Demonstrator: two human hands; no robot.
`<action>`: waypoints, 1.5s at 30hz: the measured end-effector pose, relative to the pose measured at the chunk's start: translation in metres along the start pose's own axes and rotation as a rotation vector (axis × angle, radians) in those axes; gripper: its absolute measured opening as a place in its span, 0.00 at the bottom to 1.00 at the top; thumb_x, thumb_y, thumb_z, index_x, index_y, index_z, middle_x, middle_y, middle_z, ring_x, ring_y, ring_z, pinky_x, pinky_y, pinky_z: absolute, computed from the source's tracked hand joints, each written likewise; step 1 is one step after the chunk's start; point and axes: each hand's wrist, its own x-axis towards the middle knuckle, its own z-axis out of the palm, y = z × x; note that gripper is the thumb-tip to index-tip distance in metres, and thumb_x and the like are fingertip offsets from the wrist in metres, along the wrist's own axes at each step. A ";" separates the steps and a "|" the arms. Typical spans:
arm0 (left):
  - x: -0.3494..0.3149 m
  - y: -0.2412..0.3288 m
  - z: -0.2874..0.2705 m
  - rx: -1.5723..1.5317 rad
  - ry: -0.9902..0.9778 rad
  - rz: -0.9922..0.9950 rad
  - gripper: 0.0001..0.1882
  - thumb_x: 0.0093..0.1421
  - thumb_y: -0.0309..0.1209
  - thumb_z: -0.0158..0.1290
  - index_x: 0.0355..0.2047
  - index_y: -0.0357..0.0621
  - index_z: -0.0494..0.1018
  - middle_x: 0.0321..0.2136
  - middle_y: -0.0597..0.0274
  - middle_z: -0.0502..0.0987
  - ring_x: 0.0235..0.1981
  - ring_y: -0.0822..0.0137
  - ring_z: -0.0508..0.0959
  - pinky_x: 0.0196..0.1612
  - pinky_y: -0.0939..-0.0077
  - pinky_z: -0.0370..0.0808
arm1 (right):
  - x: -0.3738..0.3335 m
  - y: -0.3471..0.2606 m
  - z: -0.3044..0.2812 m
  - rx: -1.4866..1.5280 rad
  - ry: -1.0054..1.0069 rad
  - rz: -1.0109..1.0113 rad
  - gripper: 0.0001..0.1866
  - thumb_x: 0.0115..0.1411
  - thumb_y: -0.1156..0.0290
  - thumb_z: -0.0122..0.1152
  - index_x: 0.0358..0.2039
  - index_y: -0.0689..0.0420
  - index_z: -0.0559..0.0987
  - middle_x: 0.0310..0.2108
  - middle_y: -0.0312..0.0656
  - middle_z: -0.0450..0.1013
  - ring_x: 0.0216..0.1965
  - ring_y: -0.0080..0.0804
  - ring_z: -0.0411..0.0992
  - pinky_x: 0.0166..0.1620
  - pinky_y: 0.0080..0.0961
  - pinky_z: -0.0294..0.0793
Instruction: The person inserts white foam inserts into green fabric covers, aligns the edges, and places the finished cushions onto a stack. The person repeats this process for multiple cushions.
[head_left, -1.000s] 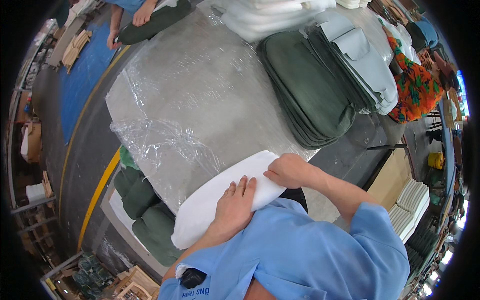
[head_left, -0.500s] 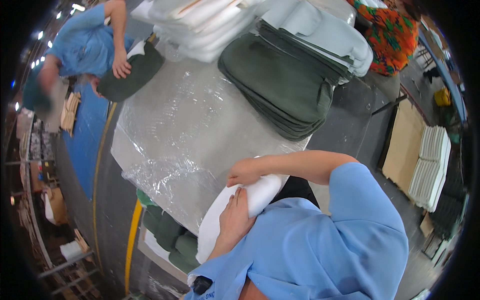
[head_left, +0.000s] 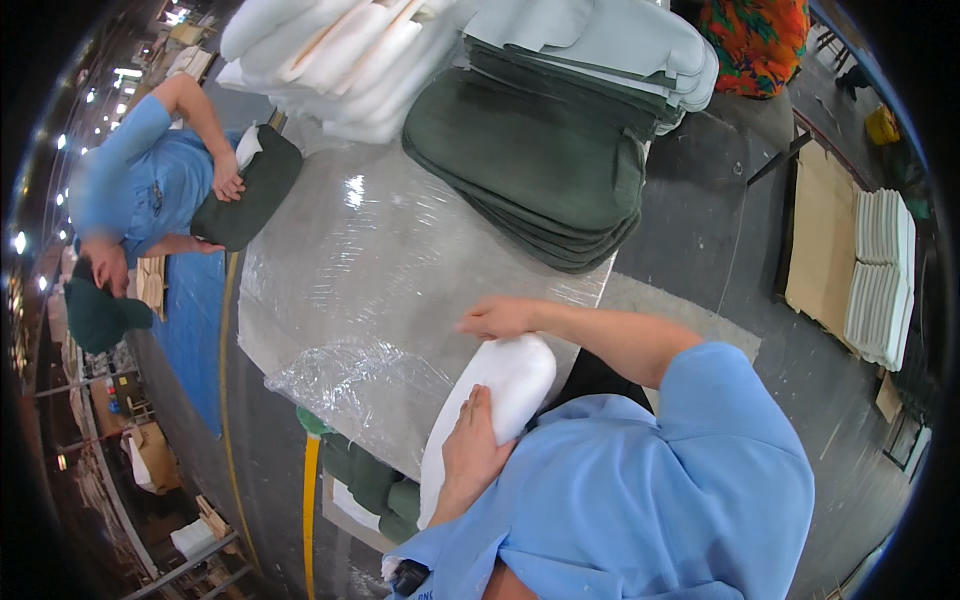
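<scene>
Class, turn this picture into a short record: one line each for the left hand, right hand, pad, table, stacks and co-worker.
Left hand: laid flat on the white pad
Right hand: at the pad's far end; contact unclear
Pad: elongated, rounded far end, at the table's near edge
Table: grey top, clear plastic film wrinkled near the left corner
Stacks: dark green pieces, pale grey pieces beyond, white padding to their left
Co-worker: upper left, holding a dark green item
</scene>
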 end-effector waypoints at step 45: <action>0.006 -0.002 -0.008 -0.087 0.010 -0.043 0.47 0.57 0.41 0.66 0.72 0.35 0.59 0.71 0.43 0.65 0.70 0.46 0.69 0.64 0.55 0.75 | -0.091 -0.066 -0.071 -0.030 -0.221 0.065 0.11 0.64 0.65 0.72 0.39 0.60 0.87 0.31 0.32 0.80 0.33 0.22 0.73 0.39 0.25 0.73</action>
